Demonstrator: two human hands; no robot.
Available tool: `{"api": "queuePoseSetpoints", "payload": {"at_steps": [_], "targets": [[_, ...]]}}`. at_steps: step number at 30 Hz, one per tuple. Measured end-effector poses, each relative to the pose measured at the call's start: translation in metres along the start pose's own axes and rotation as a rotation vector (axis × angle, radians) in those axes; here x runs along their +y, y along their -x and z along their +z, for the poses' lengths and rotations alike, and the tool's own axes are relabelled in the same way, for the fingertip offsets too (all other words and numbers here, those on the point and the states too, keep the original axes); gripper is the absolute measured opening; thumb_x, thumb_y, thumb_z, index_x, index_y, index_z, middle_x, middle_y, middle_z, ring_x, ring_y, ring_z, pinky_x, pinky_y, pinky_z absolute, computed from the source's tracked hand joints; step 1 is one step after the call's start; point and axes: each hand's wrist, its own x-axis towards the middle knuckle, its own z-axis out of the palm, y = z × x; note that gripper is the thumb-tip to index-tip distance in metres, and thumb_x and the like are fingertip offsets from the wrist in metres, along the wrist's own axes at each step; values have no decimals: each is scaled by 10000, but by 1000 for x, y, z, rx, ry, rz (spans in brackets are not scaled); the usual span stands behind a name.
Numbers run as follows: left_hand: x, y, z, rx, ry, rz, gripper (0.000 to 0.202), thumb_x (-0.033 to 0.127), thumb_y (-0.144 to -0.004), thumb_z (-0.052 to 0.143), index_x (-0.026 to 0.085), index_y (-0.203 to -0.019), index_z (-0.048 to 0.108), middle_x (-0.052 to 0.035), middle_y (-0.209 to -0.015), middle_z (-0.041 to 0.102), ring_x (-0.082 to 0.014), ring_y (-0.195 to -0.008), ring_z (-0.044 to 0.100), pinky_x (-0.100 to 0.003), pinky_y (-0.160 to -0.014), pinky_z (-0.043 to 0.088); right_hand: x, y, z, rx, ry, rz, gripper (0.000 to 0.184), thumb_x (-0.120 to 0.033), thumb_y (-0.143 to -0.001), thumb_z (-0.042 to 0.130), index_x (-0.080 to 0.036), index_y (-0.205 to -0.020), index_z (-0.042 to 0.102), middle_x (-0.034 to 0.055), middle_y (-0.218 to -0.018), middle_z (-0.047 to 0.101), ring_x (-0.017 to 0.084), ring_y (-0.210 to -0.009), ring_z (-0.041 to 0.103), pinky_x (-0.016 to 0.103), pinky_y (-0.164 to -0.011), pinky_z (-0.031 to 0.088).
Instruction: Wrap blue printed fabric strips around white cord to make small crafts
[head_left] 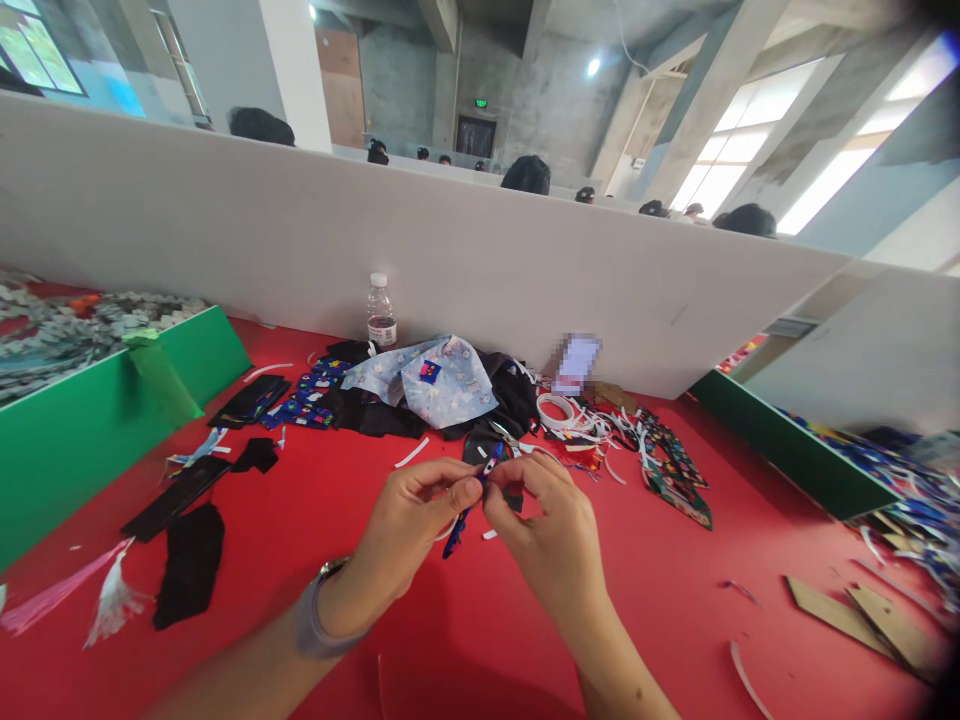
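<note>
Blue patterned strip (454, 538) is held between my two hands, over the red bench (660, 620), head view. Left hand (420, 525) pinches it, thumb against fingers; right hand (553, 525) has its fingertips bunched narrow on the upper part. Exact contact is hidden by fingers. Long axis slants: top end away from me and slightly right, tail down toward me and left. Both hands about equally near the top; tail is on the left hand's side.

Nearest obstruction: scissors (512, 438) just past my fingertips, among dark cloth. Beyond that, heaped light-blue cloth (457, 385), white tape roll (556, 412) to its right, bottle (381, 318) up by the partition (315, 220). Side clutter: black fabric piece (191, 565) off my left forearm, patterned band (675, 470) right, cardboard strips (836, 615) farther right. Both sides sit well apart from the strip.
</note>
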Motion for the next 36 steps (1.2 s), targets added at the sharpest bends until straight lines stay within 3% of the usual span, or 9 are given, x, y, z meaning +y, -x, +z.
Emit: {"api": "queuePoseSetpoints", "payload": {"at_steps": [4,15,27,32,36], "targets": [[-1,0,-1,16,-5,-16,177,348,-715,729,177,-756,705,20,-575,530,-93,-559,461,-210,-534,373,0,0,0,-13,-3,-3,85,-144,-748,590,-205,-688,592,-23,-663,600,141,-666,559,259,-654,410],[-1,0,2,3,-71,47,122,318,-729,713,198,-740,728,-13,-764,679,-134,-733,570,-226,-677,441,-1,-1,-1,-7,29,-9,149,-111,-703,581,-201,-611,506,-35,-622,553,132,-634,506,246,-622,363],[1,0,2,-31,77,-45,151,327,-695,748,184,-739,732,0,-682,644,-109,-682,555,-213,-654,434,-1,-1,-2,-17,11,-3,150,-96,-695,557,-197,-607,488,-38,-616,546,129,-631,490,257,-634,350],[5,-1,2,23,112,-106,215,362,-645,781,176,-738,728,4,-639,647,-96,-599,543,-208,-570,424,0,-4,-2,-21,-45,36,110,-114,-738,557,-201,-674,576,-22,-679,600,134,-671,538,252,-655,398],[4,-2,1,46,116,-77,192,341,-658,776,171,-724,718,4,-656,656,-94,-604,552,-207,-576,436,0,-4,-2,-53,-103,77,98,-122,-739,576,-206,-749,626,-17,-736,634,129,-688,572,239,-658,429]]}}
